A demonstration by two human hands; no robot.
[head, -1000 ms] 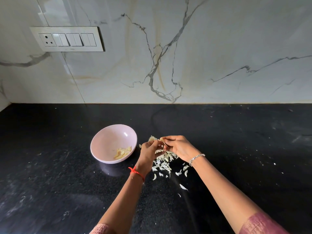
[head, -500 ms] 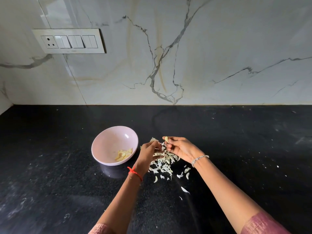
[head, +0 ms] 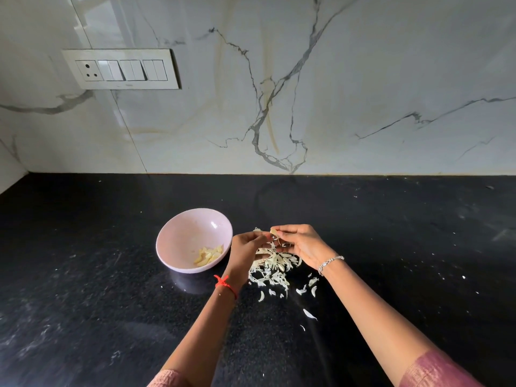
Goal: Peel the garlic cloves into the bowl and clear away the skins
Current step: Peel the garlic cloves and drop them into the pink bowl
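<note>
A pale pink bowl (head: pixel 178 241) sits on the black counter with several peeled garlic cloves (head: pixel 209 255) at its near right side. Just right of the bowl, my right hand (head: pixel 304 244) pinches a garlic clove (head: pixel 274 232) at its fingertips, and a thin strand of skin hangs from the clove. My left hand (head: pixel 245 247) is close beside it, fingers curled and pinching a bit of skin (head: pixel 257 230). A heap of white garlic skins (head: pixel 272 268) lies under both hands.
Loose skin flakes (head: pixel 308 314) are scattered on the black counter (head: pixel 83 275) toward me. A marble backsplash with a switch panel (head: pixel 121 69) rises behind the counter. Small white specks dot the counter at the right.
The hands have stayed above the skin heap. The right hand has lifted the clove slightly away from the left, and a strand of skin now trails from it.
</note>
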